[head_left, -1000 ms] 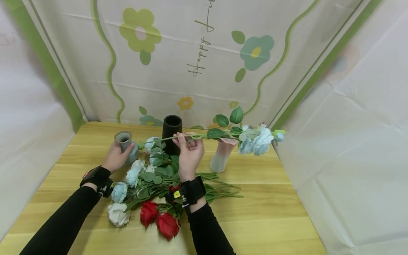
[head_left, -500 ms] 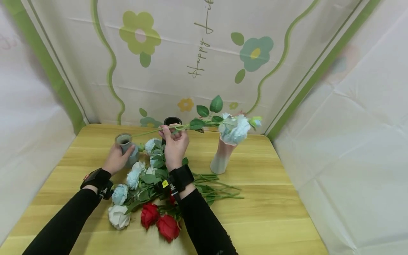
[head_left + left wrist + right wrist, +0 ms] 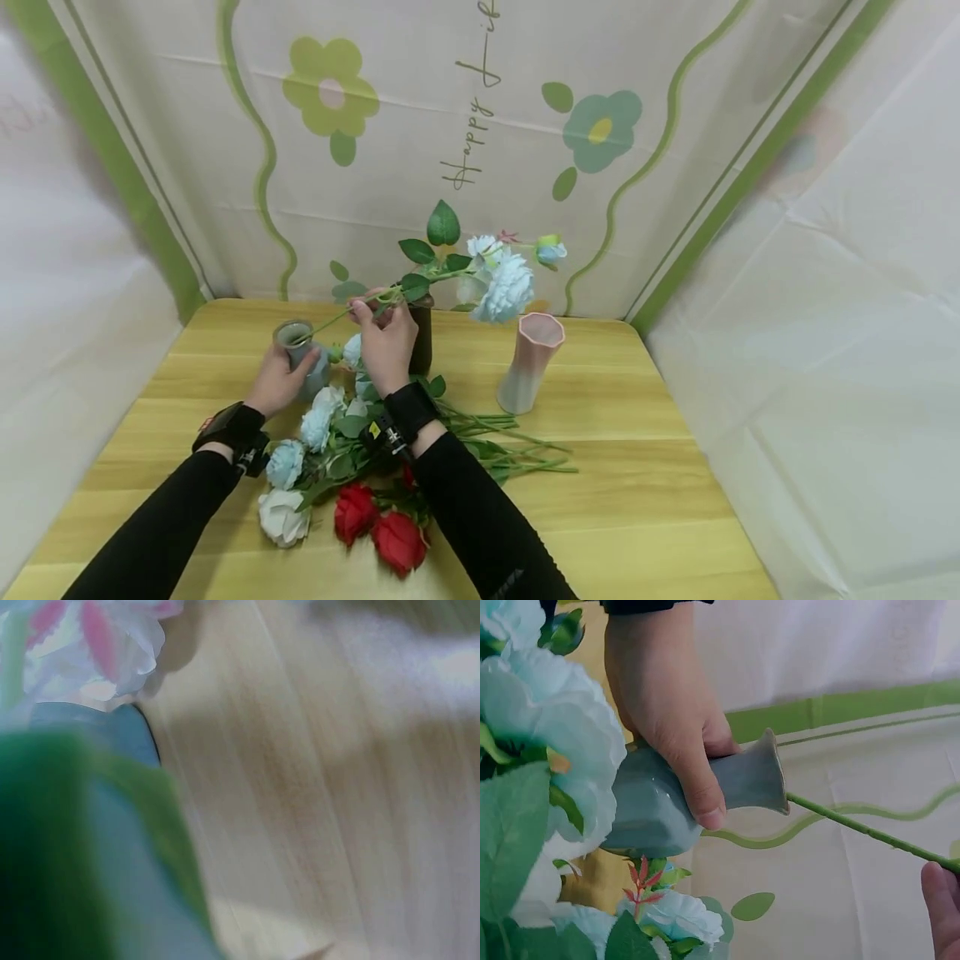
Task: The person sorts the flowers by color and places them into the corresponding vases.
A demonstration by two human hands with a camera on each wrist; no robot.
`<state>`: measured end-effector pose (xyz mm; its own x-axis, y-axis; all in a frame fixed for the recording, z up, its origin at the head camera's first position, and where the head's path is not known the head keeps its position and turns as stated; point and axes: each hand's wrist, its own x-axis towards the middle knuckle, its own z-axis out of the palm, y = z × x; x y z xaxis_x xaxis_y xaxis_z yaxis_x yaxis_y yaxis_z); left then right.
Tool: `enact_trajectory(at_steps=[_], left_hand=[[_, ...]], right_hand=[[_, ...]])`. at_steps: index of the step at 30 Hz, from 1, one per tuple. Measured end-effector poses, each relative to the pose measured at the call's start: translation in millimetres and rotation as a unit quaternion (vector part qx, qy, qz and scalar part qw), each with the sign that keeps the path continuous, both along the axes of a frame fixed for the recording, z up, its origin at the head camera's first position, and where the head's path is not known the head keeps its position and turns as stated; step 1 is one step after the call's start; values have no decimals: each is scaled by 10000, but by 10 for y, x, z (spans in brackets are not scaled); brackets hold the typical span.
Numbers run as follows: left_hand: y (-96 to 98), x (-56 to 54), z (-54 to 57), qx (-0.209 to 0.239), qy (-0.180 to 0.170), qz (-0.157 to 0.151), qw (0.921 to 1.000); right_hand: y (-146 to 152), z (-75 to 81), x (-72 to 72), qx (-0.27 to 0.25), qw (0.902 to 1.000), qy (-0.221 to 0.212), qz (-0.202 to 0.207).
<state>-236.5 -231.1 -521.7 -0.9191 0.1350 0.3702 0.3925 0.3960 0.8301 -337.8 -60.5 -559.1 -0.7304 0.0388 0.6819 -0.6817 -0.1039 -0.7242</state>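
Note:
My left hand (image 3: 276, 382) grips a small grey-blue vase (image 3: 317, 372) at the table's left side, and the vase stays upright. In the right wrist view the thumb lies across the vase's neck. My right hand (image 3: 387, 348) pinches the green stem (image 3: 870, 832) of a light-blue flower (image 3: 507, 288). The stem slants down to the left, its lower end inside the vase's mouth. Blooms and leaves lean out to the upper right, above a dark vase (image 3: 422, 342). A blurred green leaf (image 3: 45, 840) covers much of the left wrist view, and the hand is not visible there.
A pink-and-white vase (image 3: 525, 367) stands to the right. A pile of flowers lies in front of my hands: blue blooms (image 3: 286, 463), a white rose (image 3: 283, 517), red roses (image 3: 399, 542), with stems (image 3: 517, 463) pointing right. A printed cloth (image 3: 480, 208) hangs behind the table.
My right hand has moved left with the blue flower, tilting it from nearly level to bloom-up. The stem's end has come into the grey-blue vase's mouth. My left hand keeps its grip.

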Motion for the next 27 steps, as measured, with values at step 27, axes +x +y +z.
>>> enact_trajectory(at_steps=[27], left_hand=[[-47, 18, -16, -275, -93, -166, 9994]], right_hand=[[-102, 1243, 1028, 3770, 9253, -195, 367]])
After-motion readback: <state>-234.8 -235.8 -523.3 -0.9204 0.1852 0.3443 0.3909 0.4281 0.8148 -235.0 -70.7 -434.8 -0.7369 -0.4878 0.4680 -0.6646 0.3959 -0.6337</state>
